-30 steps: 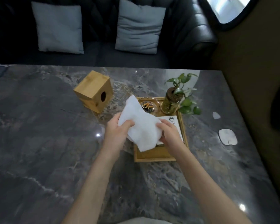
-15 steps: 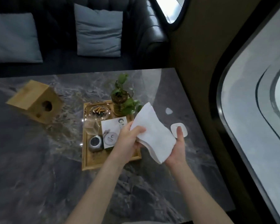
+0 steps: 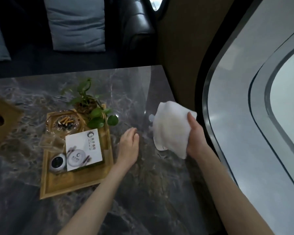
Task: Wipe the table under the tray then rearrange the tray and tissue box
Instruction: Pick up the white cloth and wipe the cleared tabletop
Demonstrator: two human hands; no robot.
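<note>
right hand point(image 3: 196, 139) clamped on white cloth point(image 3: 171, 129), held above table point(image 3: 151, 184), right of tray point(image 3: 71, 185). left hand point(image 3: 128, 146) empty, fingers loosely extended, just right of tray. tissue box point(image 3: 0, 117) left of tray, apart, at frame edge.

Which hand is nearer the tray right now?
Left. The left hand hovers open just beside the tray's right edge; the right hand holds the cloth farther right, near the window.

one tray point(image 3: 71, 187), one tissue box point(image 3: 2, 119), two cushions point(image 3: 77, 22)
</note>
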